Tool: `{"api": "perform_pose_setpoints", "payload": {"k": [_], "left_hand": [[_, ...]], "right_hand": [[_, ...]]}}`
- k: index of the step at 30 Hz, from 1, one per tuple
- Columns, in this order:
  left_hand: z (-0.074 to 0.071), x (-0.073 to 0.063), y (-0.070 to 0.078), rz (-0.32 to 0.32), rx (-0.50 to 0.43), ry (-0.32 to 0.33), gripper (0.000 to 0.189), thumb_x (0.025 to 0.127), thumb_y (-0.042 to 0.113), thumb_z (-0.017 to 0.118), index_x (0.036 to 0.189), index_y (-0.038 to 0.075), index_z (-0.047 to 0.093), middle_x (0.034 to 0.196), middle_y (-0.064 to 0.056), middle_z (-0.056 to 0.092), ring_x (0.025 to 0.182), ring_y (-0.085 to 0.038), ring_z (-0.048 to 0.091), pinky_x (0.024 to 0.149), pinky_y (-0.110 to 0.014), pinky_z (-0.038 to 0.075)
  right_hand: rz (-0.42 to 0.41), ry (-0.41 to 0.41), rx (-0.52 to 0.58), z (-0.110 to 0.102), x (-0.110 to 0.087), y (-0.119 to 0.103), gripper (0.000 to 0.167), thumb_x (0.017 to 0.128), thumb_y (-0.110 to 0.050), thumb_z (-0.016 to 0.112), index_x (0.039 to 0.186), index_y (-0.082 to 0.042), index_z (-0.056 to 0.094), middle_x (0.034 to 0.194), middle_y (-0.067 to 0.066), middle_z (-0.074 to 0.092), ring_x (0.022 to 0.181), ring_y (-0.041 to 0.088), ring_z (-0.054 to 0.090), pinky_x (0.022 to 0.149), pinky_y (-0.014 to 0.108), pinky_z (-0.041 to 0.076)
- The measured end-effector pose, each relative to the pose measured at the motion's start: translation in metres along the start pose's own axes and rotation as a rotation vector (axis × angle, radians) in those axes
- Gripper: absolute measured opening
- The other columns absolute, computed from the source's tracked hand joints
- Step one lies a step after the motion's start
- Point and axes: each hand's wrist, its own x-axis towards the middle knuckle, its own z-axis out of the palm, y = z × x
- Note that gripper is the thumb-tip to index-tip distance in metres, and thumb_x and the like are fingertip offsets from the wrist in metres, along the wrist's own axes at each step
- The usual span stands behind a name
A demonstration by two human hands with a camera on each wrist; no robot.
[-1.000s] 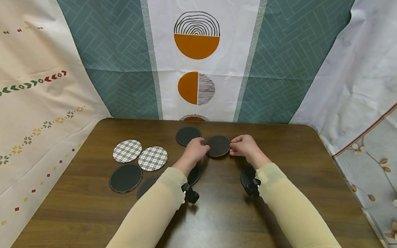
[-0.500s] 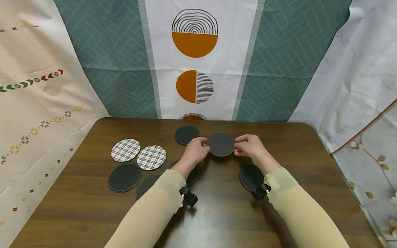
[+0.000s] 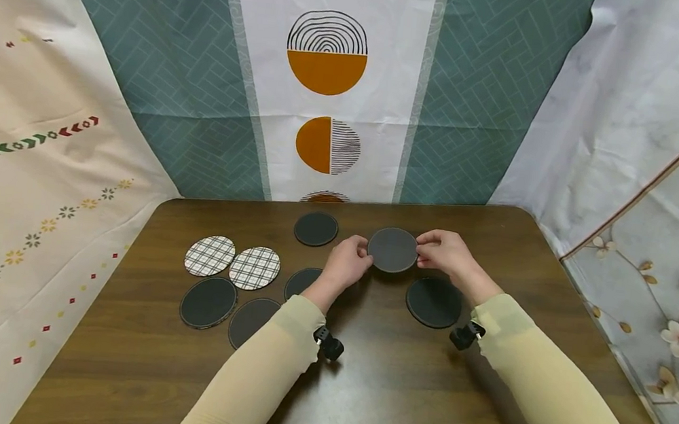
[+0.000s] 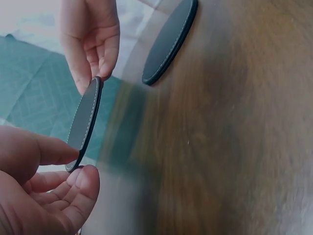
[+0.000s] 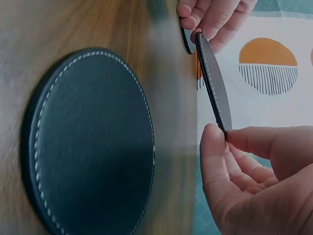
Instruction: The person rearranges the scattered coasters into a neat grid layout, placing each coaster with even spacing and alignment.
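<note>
A dark grey round coaster (image 3: 393, 250) is held up over the back of the table, tilted so its flat face shows in the head view. My left hand (image 3: 348, 266) pinches its left edge between thumb and fingers. On the opposite edge, my right hand (image 3: 447, 256) pinches it too. The left wrist view has the same coaster (image 4: 84, 120) nearly edge-on, with pale stitching along its rim. Just below the right hand a black stitched coaster (image 3: 434, 303) lies flat; it looms large in the right wrist view.
A black coaster (image 3: 316, 229) lies near the table's back edge. Another dark coaster (image 3: 301, 281) is partly behind the left forearm. Two plaid coasters (image 3: 210, 255) lie at the left, with a black coaster (image 3: 208, 302) and a grey coaster (image 3: 250, 321) in front. Patterned cloths hang around the table (image 3: 383, 394).
Both hands have moved to the right with the grey coaster, away from the black one at the back. Its face has tipped more toward the head camera.
</note>
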Motion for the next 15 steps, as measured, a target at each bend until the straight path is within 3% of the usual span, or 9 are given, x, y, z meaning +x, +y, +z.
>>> {"api": "perform_pose_setpoints", "payload": {"k": [6, 15], "left_hand": [[0.01, 0.002, 0.009, 0.045, 0.029, -0.026, 0.037, 0.108, 0.009, 0.071, 0.143, -0.002, 0.066, 0.11, -0.008, 0.069, 0.103, -0.026, 0.067, 0.098, -0.045, 0.055], [0.022, 0.007, 0.016, 0.117, 0.029, -0.065, 0.03, 0.107, 0.007, 0.072, 0.135, -0.002, 0.069, 0.106, -0.008, 0.066, 0.094, -0.023, 0.062, 0.089, -0.039, 0.053]], "right_hand": [[-0.029, 0.038, -0.036, -0.012, -0.007, 0.006, 0.038, 0.109, -0.004, 0.066, 0.143, 0.013, 0.06, 0.12, 0.025, 0.066, 0.086, 0.017, 0.073, 0.085, 0.033, 0.065], [-0.058, 0.075, -0.053, -0.026, -0.012, 0.015, 0.035, 0.108, -0.001, 0.065, 0.139, 0.015, 0.061, 0.118, 0.027, 0.067, 0.085, 0.019, 0.074, 0.079, 0.028, 0.064]]}}
